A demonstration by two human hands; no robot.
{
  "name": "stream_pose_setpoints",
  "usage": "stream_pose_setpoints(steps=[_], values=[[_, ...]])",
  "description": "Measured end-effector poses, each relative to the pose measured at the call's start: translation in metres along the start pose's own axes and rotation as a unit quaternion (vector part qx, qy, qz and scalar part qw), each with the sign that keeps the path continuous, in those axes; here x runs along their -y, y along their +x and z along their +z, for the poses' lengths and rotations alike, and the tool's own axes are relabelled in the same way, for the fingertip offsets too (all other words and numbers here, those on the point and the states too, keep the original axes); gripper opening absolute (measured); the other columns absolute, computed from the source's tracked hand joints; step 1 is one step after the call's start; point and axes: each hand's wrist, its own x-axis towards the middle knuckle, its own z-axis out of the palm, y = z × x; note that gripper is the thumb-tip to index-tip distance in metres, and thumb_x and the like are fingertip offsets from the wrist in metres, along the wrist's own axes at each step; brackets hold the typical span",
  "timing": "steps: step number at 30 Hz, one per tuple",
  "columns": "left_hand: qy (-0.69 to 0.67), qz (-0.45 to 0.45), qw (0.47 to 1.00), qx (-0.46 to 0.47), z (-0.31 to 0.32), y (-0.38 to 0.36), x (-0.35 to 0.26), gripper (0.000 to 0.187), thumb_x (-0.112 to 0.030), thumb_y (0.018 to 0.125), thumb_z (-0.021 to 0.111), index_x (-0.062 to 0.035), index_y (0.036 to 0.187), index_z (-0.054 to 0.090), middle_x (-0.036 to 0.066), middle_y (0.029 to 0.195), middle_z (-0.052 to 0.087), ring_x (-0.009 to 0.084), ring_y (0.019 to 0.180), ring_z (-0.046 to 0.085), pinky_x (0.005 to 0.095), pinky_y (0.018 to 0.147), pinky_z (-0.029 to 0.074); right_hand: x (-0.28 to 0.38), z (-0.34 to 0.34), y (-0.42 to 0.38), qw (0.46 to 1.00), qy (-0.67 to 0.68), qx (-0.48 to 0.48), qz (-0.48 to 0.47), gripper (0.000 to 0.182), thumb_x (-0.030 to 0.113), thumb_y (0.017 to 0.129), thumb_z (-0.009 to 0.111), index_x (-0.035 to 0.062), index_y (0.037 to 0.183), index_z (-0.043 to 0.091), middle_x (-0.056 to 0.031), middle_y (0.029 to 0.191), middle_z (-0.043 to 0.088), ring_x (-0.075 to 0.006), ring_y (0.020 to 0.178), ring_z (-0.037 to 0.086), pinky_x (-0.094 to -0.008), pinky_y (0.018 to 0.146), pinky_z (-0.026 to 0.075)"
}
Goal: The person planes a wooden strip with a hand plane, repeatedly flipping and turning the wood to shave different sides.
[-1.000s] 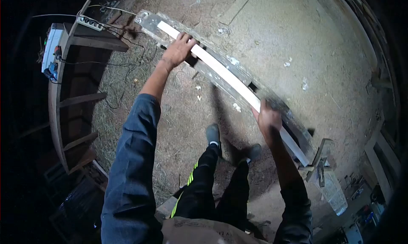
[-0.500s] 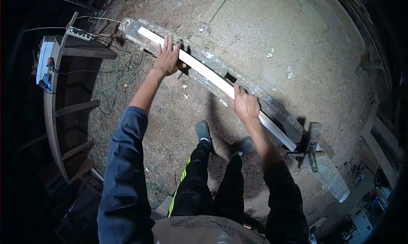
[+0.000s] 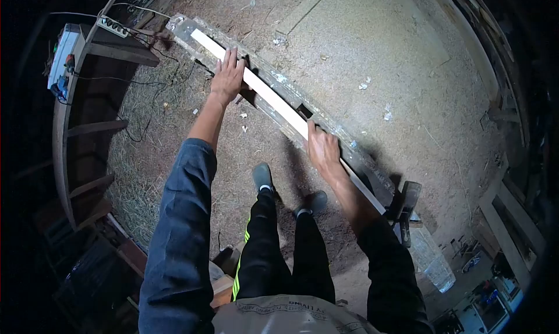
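Note:
A long pale wooden strip (image 3: pixel 273 100) lies along a weathered plank bench (image 3: pixel 291 95) that runs from upper left to lower right. My left hand (image 3: pixel 228 77) rests across the strip's upper part, with its fingers over the far edge. Lower down, my right hand (image 3: pixel 323 150) grips the strip with its fingers on top and the thumb at the near side. Close to the strip's lower end stands a dark wooden block piece (image 3: pixel 406 205) on the bench. A dark square hole shows in the plank between my hands.
At the left stands a wooden frame (image 3: pixel 63 136) with a power strip (image 3: pixel 113 27), cables and a blue tool (image 3: pixel 60 88). Boards (image 3: pixel 512 217) lean at the right. My two shoes are on the dirt floor below the bench.
The view has shifted, so the bench's lower end and block appear further left. Both hands stay on the strip; my right hand's grip looks much the same.

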Motion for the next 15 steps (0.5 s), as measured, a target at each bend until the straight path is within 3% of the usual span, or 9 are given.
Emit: stream_pose_setpoints(steps=[5,8,9,11,15], values=[[-0.044,0.011,0.998,-0.047,0.003,-0.003,-0.003,0.039,-0.007,0.093,0.053,0.0002,0.13,0.044,0.025,0.161,0.02,0.0436,0.151,0.017,0.06,0.119,0.026,-0.005,-0.009,0.001,1.0,-0.019,0.02,0.003,0.026,0.014,0.089,0.066,0.0031,0.108,0.054,-0.0193,0.085,0.069,-0.0391,0.076,0.072,-0.0474,0.067,0.06],[-0.004,0.006,0.998,-0.063,0.017,0.005,0.0,0.052,-0.015,0.086,0.07,-0.002,0.13,0.044,0.024,0.161,0.021,0.0438,0.151,0.014,0.0619,0.119,0.025,-0.007,-0.003,0.006,1.0,-0.021,0.004,-0.003,0.029,0.016,0.089,0.068,0.0034,0.109,0.053,-0.0182,0.085,0.069,-0.0385,0.074,0.072,-0.0458,0.065,0.06],[-0.004,0.007,0.998,-0.055,0.014,-0.001,-0.002,0.052,-0.015,0.086,0.07,-0.002,0.13,0.044,0.024,0.161,0.021,0.0438,0.151,0.014,0.0619,0.119,0.025,-0.005,-0.004,0.002,1.0,-0.03,0.005,0.003,0.029,0.017,0.089,0.069,0.0038,0.109,0.052,-0.0175,0.086,0.069,-0.0375,0.073,0.072,-0.0445,0.065,0.06],[-0.018,-0.008,1.0,-0.008,0.001,0.003,-0.005,0.062,-0.031,0.083,0.076,-0.0046,0.129,0.045,0.024,0.161,0.021,0.0413,0.152,0.014,0.0589,0.12,0.025,-0.005,-0.006,0.006,0.999,-0.041,-0.003,0.008,0.03,0.018,0.089,0.069,0.0041,0.108,0.052,-0.0169,0.086,0.069,-0.0365,0.072,0.072,-0.0431,0.064,0.06],[-0.019,-0.01,1.0,-0.018,0.004,0.004,-0.003,0.062,-0.03,0.081,0.079,-0.0047,0.126,0.046,0.023,0.161,0.022,0.0412,0.152,0.014,0.059,0.12,0.025,-0.001,-0.006,0.008,0.998,-0.062,0.007,0.016,0.031,0.022,0.088,0.071,0.0054,0.105,0.051,-0.0148,0.088,0.067,-0.0329,0.073,0.073,-0.0403,0.063,0.061]])
